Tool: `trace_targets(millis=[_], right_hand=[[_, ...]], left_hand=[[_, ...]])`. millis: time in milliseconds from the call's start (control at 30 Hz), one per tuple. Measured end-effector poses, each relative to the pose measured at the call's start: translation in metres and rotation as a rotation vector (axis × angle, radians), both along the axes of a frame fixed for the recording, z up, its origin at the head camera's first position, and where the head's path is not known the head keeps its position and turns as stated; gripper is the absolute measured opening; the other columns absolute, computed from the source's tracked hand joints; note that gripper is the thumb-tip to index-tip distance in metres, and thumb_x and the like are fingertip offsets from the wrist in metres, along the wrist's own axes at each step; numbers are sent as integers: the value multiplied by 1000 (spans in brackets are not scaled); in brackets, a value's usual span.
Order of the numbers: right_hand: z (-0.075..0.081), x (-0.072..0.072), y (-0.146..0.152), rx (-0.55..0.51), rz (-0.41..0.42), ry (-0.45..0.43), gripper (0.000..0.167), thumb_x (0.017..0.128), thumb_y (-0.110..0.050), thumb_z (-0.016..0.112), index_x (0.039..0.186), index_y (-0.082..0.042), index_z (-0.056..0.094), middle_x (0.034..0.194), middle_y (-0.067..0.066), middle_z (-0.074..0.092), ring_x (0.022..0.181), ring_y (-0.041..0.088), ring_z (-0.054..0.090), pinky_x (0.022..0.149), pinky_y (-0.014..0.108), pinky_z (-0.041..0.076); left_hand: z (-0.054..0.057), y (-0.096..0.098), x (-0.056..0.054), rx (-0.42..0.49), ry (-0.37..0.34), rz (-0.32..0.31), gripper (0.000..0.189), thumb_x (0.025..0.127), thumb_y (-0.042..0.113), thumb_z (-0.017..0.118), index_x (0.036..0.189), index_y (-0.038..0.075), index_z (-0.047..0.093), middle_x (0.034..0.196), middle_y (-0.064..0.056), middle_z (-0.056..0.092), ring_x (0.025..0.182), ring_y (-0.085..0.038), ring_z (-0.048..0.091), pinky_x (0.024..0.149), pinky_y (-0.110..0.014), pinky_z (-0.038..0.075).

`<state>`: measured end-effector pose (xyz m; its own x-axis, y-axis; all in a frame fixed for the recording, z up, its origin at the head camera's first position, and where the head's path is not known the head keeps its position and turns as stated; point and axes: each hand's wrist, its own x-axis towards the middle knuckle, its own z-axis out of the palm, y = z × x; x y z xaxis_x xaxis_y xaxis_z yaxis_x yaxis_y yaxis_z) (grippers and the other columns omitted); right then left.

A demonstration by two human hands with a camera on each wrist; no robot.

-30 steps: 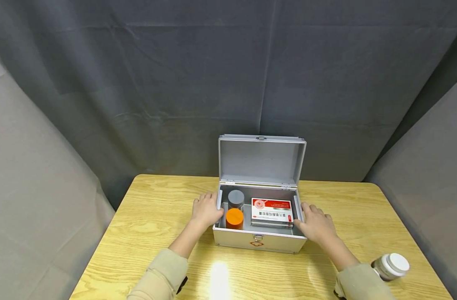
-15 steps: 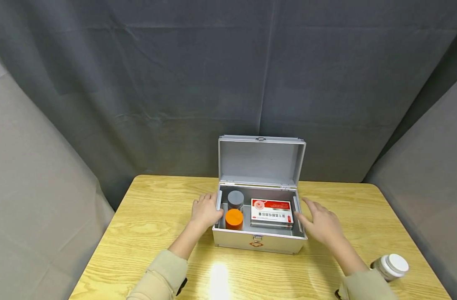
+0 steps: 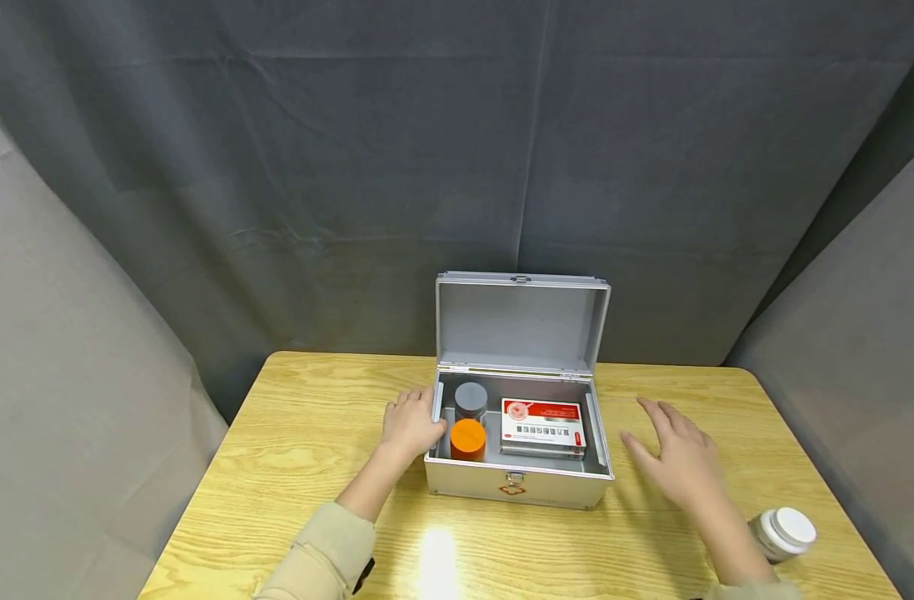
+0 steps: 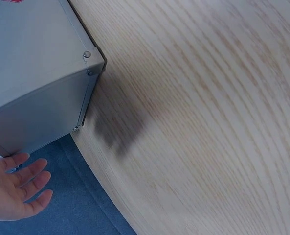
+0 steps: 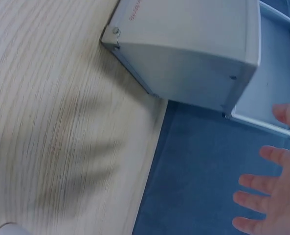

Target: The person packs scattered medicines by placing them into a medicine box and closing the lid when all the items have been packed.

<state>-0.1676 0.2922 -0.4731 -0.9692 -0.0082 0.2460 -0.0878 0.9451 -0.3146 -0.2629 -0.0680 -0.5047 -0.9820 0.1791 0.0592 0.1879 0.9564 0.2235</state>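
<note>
A silver metal first-aid case stands with its lid raised. My left hand holds its left wall, thumb over the rim and fingers along the outside. In the left wrist view, the fingers of my left hand lie at the case's side. My right hand is apart from the case, right of it, with fingers spread and holding nothing. Inside the case are a grey-lidded jar, an orange-lidded bottle and a red-and-white medicine box.
A white-capped bottle lies tilted on the wooden table beside my right forearm. A dark grey curtain hangs behind the table, with pale cloth panels on both sides.
My right hand has let go of the case's right rim and moved off to the right, its fingers spreading. The left hand and the case have stayed in place.
</note>
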Motion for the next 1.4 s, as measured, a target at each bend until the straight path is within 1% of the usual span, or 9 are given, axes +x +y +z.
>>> trace_targets(millis=[133, 400, 567, 700, 833, 933, 1067, 1267, 1400], right_hand=[[-2, 9, 12, -3, -43, -13, 67, 87, -45, 54, 138, -8, 32, 132, 32, 34, 115, 54, 33, 88, 69, 22], [-11, 26, 44, -39, -156, -108, 76, 86, -45, 53, 143, -7, 20, 133, 36, 26, 116, 56, 26, 87, 70, 17], [-13, 35, 64, -36, -221, -176, 81, 84, -48, 55, 141, -2, 22, 132, 37, 24, 113, 56, 26, 84, 70, 20], [-16, 38, 79, -32, -281, -230, 84, 81, -50, 59, 139, 1, 24, 129, 39, 27, 109, 58, 29, 79, 70, 26], [-19, 41, 92, -45, -340, -314, 89, 79, -56, 57, 138, 3, 24, 127, 39, 28, 104, 59, 33, 73, 67, 32], [-21, 43, 101, -81, -385, -411, 93, 80, -61, 52, 139, 4, 20, 127, 40, 25, 105, 58, 32, 72, 66, 33], [-24, 45, 108, -122, -450, -507, 94, 81, -61, 50, 140, 3, 17, 126, 39, 24, 105, 58, 32, 72, 66, 35], [-31, 51, 111, -185, -545, -579, 88, 82, -54, 52, 139, 2, 17, 125, 38, 21, 106, 58, 31, 74, 65, 36], [-36, 54, 113, -226, -574, -600, 88, 81, -54, 53, 138, 2, 16, 125, 39, 19, 106, 59, 29, 74, 65, 36]], left_hand=[[-1, -1, 0, -7, -4, -1, 64, 78, 39, 57, 133, 7, 46, 126, -14, 52, 117, -32, 46, 92, -49, 36], [1, 0, 2, 15, -18, 5, 64, 79, 37, 57, 133, 7, 45, 126, -15, 52, 118, -33, 44, 94, -51, 35], [1, 0, 2, 20, -21, 10, 63, 79, 37, 56, 133, 7, 44, 126, -15, 52, 118, -33, 45, 94, -51, 34], [0, 0, 1, 20, -25, 13, 64, 79, 38, 56, 134, 8, 43, 127, -15, 52, 119, -33, 44, 94, -50, 34], [-1, 0, 0, 20, -19, 12, 64, 78, 38, 56, 134, 9, 44, 125, -14, 53, 117, -32, 46, 92, -49, 36], [-2, -1, 0, 23, -19, 12, 64, 78, 38, 56, 133, 10, 44, 124, -13, 53, 116, -31, 46, 91, -48, 36], [-2, -1, 0, 30, -23, 16, 65, 78, 38, 57, 134, 9, 44, 125, -13, 53, 117, -31, 46, 92, -49, 36], [-2, -1, 0, 21, -21, 12, 65, 78, 39, 57, 134, 9, 44, 127, -15, 52, 118, -32, 45, 93, -50, 35], [-2, -1, 0, 19, -15, 6, 64, 78, 39, 56, 133, 8, 45, 127, -15, 52, 117, -32, 46, 91, -50, 36]])
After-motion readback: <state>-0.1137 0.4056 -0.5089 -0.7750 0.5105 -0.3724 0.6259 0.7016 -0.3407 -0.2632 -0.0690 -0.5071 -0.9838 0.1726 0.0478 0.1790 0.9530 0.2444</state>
